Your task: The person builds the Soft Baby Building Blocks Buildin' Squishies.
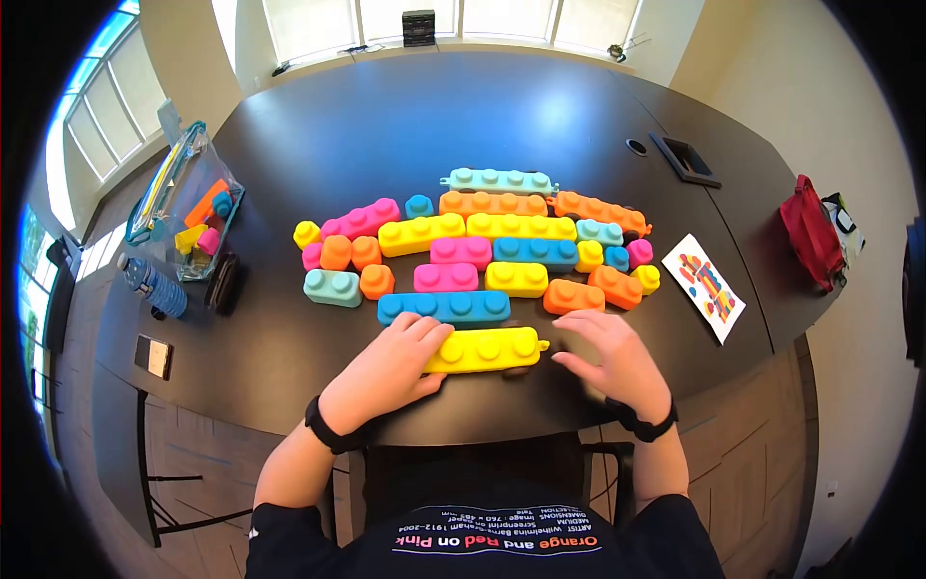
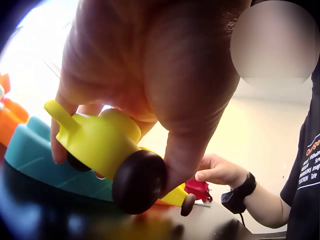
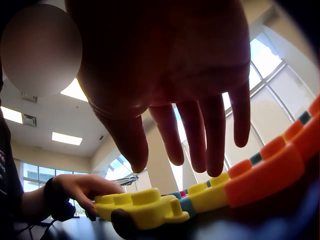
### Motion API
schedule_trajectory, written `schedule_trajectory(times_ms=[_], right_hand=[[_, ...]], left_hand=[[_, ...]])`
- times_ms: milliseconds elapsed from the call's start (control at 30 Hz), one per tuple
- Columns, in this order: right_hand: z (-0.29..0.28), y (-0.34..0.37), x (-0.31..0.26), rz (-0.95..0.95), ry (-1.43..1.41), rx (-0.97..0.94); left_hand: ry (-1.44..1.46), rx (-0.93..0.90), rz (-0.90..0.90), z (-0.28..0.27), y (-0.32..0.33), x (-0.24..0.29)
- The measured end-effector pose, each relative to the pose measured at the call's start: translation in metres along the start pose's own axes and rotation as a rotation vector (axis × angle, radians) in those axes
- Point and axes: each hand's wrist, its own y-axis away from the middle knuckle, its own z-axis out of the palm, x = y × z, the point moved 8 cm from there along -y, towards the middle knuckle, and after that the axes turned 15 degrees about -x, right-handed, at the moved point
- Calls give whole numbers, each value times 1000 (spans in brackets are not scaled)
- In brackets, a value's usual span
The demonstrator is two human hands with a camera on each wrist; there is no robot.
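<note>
The yellow wheeled block [image 1: 487, 349] lies at the near side of the table [image 1: 338, 125], in front of the person, its hook pointing right. The left hand [image 1: 386, 372] grips its left end, thumb on the near side and fingers over the far side, hiding that end from the head view. The right hand [image 1: 617, 357] is just beside the hook, holding nothing, its fingers slightly spread, with gaps between them in the right wrist view. Whether all the wheels touch the table, I cannot tell.

The table is dark and smooth, with window glare on its far part and a round hole [image 1: 636, 148] and a square socket [image 1: 685, 159] toward the right. Beyond it are windows with pale blinds [image 1: 506, 17], a dark box [image 1: 419, 28] on the sill and plain walls.

Just beyond the yellow block, a long blue block [image 1: 444, 308] lies crosswise, bordering its far side. Behind that spread rows of pink, orange, yellow and teal blocks [image 1: 517, 280]. A printed card [image 1: 706, 289] lies to their right, a red bag [image 1: 810, 232] farther out. At the left stand a clear bag [image 1: 159, 217] with pieces inside and a water bottle [image 1: 154, 285], a dark case [image 1: 224, 283] beside them.
</note>
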Motion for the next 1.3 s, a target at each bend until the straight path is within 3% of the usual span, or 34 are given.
schedule_trajectory(times_ms=[167,633,1000,1067,1300], right_hand=[[24,-16,-13,-93,22,-103],[30,-26,-9,-131,70,-93],[29,-31,-6,-35,87,-118],[31,-31,-4,-11,82,-144],[33,-29,-2,8,66,-162]], left_hand=[[30,-28,-19,12,-9,1],[-175,11,-133,11,-17,3],[-246,68,-157,8,-19,-1],[-295,156,-110,7,-18,0],[-251,131,-136,-2,-13,-1]])
